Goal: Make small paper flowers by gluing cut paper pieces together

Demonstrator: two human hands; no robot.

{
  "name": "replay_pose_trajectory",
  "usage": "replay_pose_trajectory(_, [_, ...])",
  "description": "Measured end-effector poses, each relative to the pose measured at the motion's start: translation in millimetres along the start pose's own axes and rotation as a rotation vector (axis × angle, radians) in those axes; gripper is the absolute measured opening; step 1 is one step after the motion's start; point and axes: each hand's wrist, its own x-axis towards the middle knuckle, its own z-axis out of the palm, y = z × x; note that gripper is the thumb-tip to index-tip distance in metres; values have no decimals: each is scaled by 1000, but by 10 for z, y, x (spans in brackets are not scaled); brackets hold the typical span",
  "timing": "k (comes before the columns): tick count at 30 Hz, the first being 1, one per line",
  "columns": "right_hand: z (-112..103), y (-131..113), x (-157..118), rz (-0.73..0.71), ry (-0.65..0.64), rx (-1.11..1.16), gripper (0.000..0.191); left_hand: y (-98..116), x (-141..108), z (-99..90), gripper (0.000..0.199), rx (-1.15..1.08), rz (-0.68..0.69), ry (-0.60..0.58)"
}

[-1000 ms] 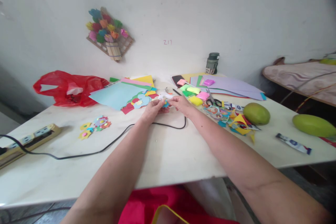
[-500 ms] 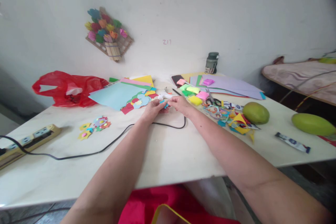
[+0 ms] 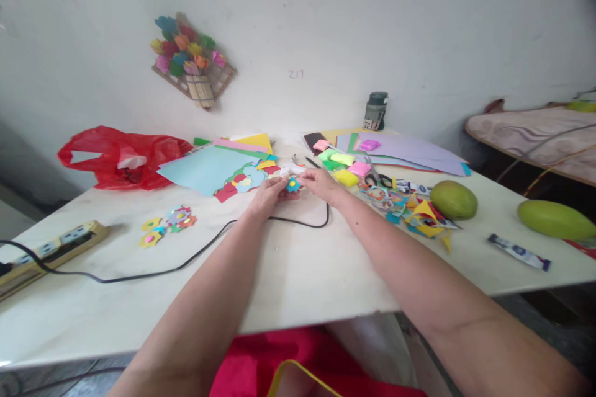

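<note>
A small blue paper flower [image 3: 293,184] with a yellow centre is held between my two hands above the white table. My left hand [image 3: 271,193] pinches it from the left, and my right hand [image 3: 318,182] has its fingertips closed on the right side. Just behind the hands lies a white glue gun [image 3: 292,169], partly hidden by them. Cut paper shapes [image 3: 244,179] in red, blue and green lie left of my left hand. Farther left sits a group of finished-looking paper flowers [image 3: 179,217] with coloured centres.
Packets of coloured clay [image 3: 347,178], scissors [image 3: 379,180] and paper scraps [image 3: 426,218] lie to the right, near a green fruit [image 3: 454,200]. A black cable [image 3: 177,268] crosses from the power strip [image 3: 56,251]. A red bag [image 3: 135,158] sits back left.
The blue flower has turned in my fingers, so its yellow centre now shows. Both hands have stayed in nearly the same place.
</note>
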Motion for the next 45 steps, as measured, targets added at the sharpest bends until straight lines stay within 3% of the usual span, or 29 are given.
replay_pose_trajectory(5, [-4, -35, -16, 34, 10, -18, 22, 16, -12, 14, 38, 52, 9, 56])
replay_pose_trajectory(10, [19, -65, -34, 53, -9, 127, 23, 30, -6, 56, 41, 121, 63, 138])
replay_pose_trajectory(18, [89, -9, -28, 79, -24, 137, 24, 65, -36, 87, 43, 125, 43, 139])
replay_pose_trajectory(22, [77, 60, 19, -10, 77, 67, 23, 67, -36, 92, 42, 97, 36, 147])
replay_pose_trajectory(26, [61, 111, 49, -275, 274, -188, 19, 51, -10, 96, 40, 1, 23, 177])
replay_pose_trajectory(31, [96, 140, 50, -487, 331, -400, 16, 36, -9, 158, 37, -160, 20, 190])
replay_pose_trajectory(36, [113, 166, 68, -555, 400, -440, 15, 32, -32, 236, 33, -270, 1, 159])
replay_pose_trajectory(45, [129, 175, 73, -546, 424, -390, 10, 19, -19, 262, 17, -397, -39, 155])
